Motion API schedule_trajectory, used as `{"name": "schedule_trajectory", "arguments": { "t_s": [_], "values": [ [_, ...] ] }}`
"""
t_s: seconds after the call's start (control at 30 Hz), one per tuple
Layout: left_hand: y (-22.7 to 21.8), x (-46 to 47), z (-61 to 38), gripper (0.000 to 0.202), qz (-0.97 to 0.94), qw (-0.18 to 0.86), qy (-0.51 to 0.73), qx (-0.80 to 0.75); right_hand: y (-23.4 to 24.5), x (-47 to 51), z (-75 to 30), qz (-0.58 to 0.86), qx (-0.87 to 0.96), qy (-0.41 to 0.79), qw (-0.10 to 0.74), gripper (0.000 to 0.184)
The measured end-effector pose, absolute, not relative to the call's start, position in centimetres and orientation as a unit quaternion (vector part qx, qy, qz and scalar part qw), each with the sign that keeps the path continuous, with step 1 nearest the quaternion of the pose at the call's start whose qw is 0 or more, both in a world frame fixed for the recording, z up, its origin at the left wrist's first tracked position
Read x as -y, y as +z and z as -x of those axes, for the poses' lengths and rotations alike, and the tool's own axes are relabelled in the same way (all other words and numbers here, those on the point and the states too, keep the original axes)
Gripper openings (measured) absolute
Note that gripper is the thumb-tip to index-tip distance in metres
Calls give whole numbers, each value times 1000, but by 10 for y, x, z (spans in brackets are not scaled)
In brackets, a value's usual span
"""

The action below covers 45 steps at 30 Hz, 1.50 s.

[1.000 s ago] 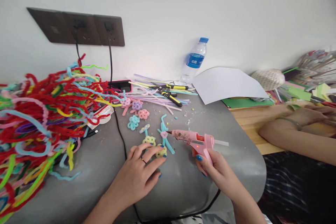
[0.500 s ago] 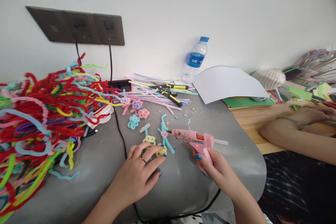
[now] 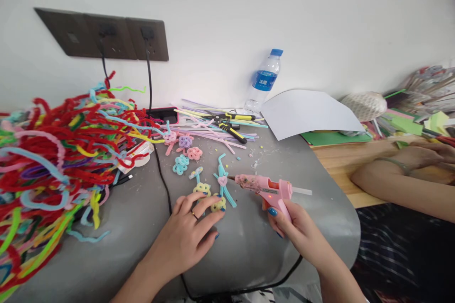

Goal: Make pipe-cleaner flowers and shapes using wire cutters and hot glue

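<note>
Craft workspace, heaped pipe cleaners point(image 3: 71, 151), pink glue gun point(image 3: 272, 190), yellow-handled pliers point(image 3: 233, 132), coloured paper point(image 3: 405, 126)

Beyond the left grip point(image 3: 188, 232) and the right grip point(image 3: 298, 232) rises a plain white wall point(image 3: 206, 14). A dark brown rectangular socket plate in three panels point(image 3: 122, 41) is set into it, beyond the left grip and farther left. Beneath both grips spreads a smooth grey worktop with a rounded corner point(image 3: 245, 246); a pale wooden table point(image 3: 330, 165) adjoins it, right of the right grip. Soft, diffuse light leaves a faint sheen on the grey surface between the grips.
</note>
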<state>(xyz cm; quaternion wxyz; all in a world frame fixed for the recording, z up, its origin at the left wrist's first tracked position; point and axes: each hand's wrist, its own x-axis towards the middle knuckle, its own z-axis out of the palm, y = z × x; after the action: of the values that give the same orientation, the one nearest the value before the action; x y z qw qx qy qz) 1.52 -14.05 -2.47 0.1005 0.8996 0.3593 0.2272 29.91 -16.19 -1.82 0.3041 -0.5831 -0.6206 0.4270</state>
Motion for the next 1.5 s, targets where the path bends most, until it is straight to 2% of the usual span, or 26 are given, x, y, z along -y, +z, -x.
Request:
{"name": "schedule_trajectory", "arguments": {
  "t_s": [0.2, 0.63, 1.5],
  "values": [
    [-25, 140, -15, 32, -899, 105, 228, -360, -19, 163, -304, 576, 620, 429, 316, 52],
    [-26, 140, -15, 32, -898, 116, 228, -357, -18, 165, -301, 596, 628, 420, 272, 55],
    [-28, 140, -15, 31, -898, 118, 231, -356, -21, 167, -303, 593, 662, 377, 261, 47]
  ]
}}
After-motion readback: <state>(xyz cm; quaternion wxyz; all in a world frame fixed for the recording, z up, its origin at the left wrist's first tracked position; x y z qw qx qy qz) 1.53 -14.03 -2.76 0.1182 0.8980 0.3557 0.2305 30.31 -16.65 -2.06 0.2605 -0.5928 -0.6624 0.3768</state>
